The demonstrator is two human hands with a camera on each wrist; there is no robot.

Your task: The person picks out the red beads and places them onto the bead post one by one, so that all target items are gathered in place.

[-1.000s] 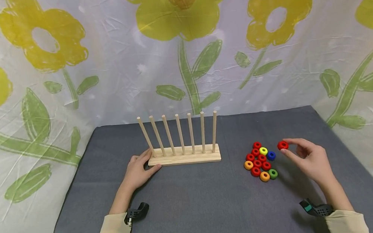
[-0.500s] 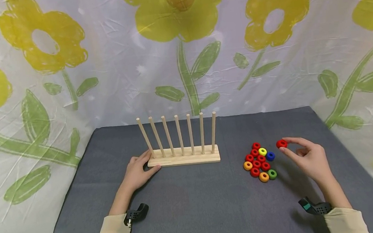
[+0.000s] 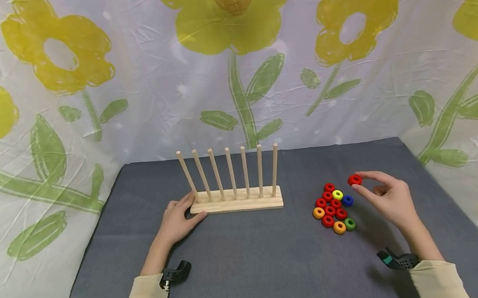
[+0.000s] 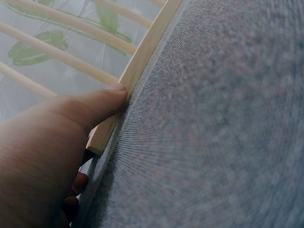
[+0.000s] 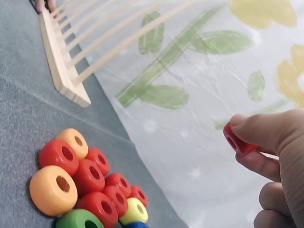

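A wooden peg stand [image 3: 237, 206] with several bare upright pegs stands left of the middle of the table. My left hand [image 3: 180, 222] holds its left end. In the left wrist view the thumb [image 4: 107, 102] lies on the front edge of the base, and the other fingers are partly hidden behind it. My right hand [image 3: 392, 199] pinches a red bead [image 3: 355, 179] between thumb and forefinger, raised above the table. The bead's hole shows in the right wrist view. Left of that hand lies a cluster of beads, among them a yellow bead [image 3: 337, 195] and a blue bead [image 3: 347, 200].
Several more red beads lie in the cluster, with orange ones and a green bead [image 3: 350, 223] at its near side. A dark grey cloth [image 3: 250, 268] covers the table. Behind hangs a pale curtain [image 3: 142, 81] printed with yellow flowers.
My right hand has moved slightly left and up with the red bead in its pinch. The left hand stays on the peg stand, and the loose beads lie as before.
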